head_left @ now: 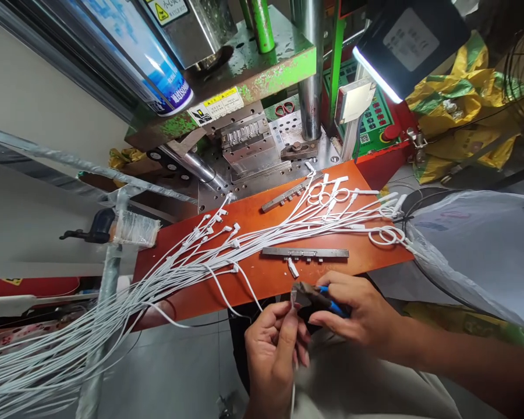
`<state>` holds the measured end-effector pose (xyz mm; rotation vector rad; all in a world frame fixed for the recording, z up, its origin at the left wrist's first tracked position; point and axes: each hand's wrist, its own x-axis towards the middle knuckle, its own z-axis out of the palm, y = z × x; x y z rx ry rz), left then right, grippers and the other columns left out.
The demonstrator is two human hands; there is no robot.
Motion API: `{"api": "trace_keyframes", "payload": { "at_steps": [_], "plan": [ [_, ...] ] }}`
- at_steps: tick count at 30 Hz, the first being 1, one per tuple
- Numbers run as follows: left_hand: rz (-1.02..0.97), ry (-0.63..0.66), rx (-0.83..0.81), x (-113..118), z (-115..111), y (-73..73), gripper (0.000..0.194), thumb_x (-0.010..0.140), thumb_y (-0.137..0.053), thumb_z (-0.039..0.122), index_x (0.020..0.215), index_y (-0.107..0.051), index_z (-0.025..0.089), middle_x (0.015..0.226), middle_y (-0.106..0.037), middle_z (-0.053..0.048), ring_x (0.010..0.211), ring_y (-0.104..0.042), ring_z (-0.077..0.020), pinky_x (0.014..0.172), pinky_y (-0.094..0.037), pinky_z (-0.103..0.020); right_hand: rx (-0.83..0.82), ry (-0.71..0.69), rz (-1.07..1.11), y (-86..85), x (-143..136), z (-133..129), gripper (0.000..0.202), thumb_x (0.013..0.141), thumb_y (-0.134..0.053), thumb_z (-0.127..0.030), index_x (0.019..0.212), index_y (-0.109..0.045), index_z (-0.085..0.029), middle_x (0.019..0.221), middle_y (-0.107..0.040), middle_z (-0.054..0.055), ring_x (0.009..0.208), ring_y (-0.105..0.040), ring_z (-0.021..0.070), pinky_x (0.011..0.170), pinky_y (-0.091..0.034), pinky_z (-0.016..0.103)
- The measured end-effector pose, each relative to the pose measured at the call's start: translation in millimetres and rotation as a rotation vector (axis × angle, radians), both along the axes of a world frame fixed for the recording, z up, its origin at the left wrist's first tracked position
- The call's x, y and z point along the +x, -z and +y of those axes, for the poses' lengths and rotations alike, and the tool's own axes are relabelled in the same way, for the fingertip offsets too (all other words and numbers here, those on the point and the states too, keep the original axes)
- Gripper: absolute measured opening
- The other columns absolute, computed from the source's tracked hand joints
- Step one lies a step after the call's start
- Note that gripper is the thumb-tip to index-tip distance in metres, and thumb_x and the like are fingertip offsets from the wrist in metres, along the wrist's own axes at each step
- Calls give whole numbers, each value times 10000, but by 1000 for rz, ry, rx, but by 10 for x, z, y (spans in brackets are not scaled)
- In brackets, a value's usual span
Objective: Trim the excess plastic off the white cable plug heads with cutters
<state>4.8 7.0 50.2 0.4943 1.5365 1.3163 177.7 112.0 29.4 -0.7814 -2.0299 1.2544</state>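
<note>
My left hand (277,343) pinches a thin white cable just below its small white connector (293,295), which points upward. The rest of that cable (293,398) hangs down below the hand. In my right hand (364,317) is a pair of pliers or cutters (312,295) with blue handles. Their dark jaws are at the tip of the connector; whether they bite on it I cannot tell. Just beyond lies a small white connector piece (293,267) on the orange board (244,291), beside a metal mould bar (305,254).
A large bundle of white cables (157,285) runs across the board and off to the left. A second metal bar (283,196) lies behind it. A green press (283,70) with a lower mould (247,139) stands behind. At right are a lit lamp (378,75) and a white bag (475,244).
</note>
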Motion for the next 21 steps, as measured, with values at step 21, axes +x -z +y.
{"api": "trace_keyframes", "payload": {
  "at_steps": [21],
  "plan": [
    [-123, 104, -55, 166, -147, 116, 569, 934, -809, 689, 903, -786, 121, 465, -473, 44, 435, -337, -51, 461, -250, -166, -748, 140, 425, -72, -335, -297, 387, 944, -857, -513, 811, -741, -168, 900, -698, 45, 837, -616, 173, 814, -529, 307]
  ]
}}
